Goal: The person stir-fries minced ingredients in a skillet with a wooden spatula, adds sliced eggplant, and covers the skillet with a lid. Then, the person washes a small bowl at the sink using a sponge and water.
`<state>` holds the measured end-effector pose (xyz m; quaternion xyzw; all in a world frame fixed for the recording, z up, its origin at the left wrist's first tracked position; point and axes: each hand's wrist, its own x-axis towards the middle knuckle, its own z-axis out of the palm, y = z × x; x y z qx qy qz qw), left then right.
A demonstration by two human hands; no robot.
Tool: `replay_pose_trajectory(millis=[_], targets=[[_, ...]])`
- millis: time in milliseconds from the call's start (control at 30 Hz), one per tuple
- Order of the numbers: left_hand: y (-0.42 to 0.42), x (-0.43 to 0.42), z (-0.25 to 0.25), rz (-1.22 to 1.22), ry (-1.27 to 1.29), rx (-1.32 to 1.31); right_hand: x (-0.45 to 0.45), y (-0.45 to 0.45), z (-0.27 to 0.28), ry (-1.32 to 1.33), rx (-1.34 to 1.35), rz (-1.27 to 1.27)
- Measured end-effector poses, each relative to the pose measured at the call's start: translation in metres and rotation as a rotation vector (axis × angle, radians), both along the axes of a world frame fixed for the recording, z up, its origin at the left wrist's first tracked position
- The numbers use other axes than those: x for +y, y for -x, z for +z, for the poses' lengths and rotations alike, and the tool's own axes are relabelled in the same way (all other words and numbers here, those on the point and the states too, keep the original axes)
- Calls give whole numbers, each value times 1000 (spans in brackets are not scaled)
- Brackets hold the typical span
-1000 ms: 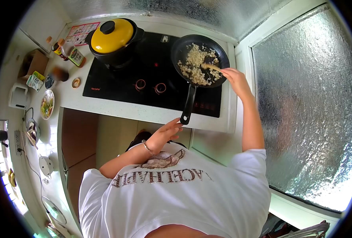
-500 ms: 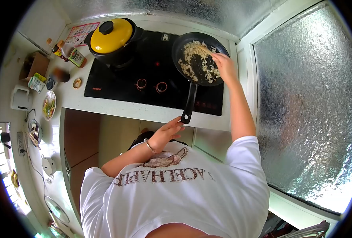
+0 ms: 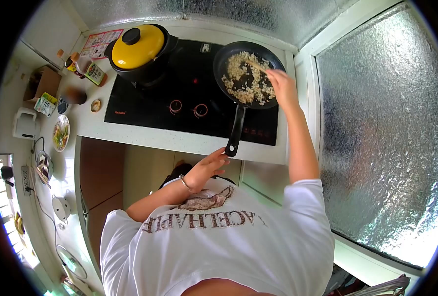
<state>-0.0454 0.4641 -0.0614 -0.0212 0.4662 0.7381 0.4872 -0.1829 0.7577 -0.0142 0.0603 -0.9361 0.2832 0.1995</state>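
A black frying pan [image 3: 264,53] sits on the right part of the black cooktop [image 3: 150,108], its handle [image 3: 237,126] pointing toward me over the counter edge. Small pale chopped pieces of food [image 3: 237,69] are scattered across the pan. My right hand [image 3: 282,88] is closed around a thin wooden utensil, perhaps a spatula [image 3: 256,65], whose far end reaches into the food. At the tip of the handle is my left hand [image 3: 206,171], with a bracelet on the wrist. Its fingers are stretched out and touch or nearly touch the handle end, not wrapped around it.
A black pot with a yellow lid [image 3: 139,47] stands at the cooktop's back left. Bottles [image 3: 90,71], a dark blurred jar [image 3: 76,94] and a plate of chopped food [image 3: 61,133] stand on the left counter. A textured glass panel [image 3: 376,133] rises close on my right.
My right hand has moved slightly toward me with the wooden utensil, and the food pieces in the pan have shifted. My left hand and the pan look almost unmoved.
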Motion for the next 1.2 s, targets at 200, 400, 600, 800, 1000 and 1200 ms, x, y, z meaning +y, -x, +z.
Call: replay_pose_trajectory(millis=[200, 400, 600, 800, 1000, 1200], targets=[[-1, 1, -2, 7, -27, 11, -8, 13, -26, -37, 0, 110], [1, 0, -2, -20, -28, 9, -30, -47, 30, -31, -242, 162], [2, -2, -2, -24, -20, 5, 9, 13, -12, -64, -36, -68], [1, -1, -2, -24, -44, 14, 9, 29, -37, -101, 13, 72], [3, -2, -4, -10, -58, 0, -24, -62, 50, -103, -267, 136], [3, 0, -4, -24, -46, 17, 8, -37, 9, -48, -106, -33]])
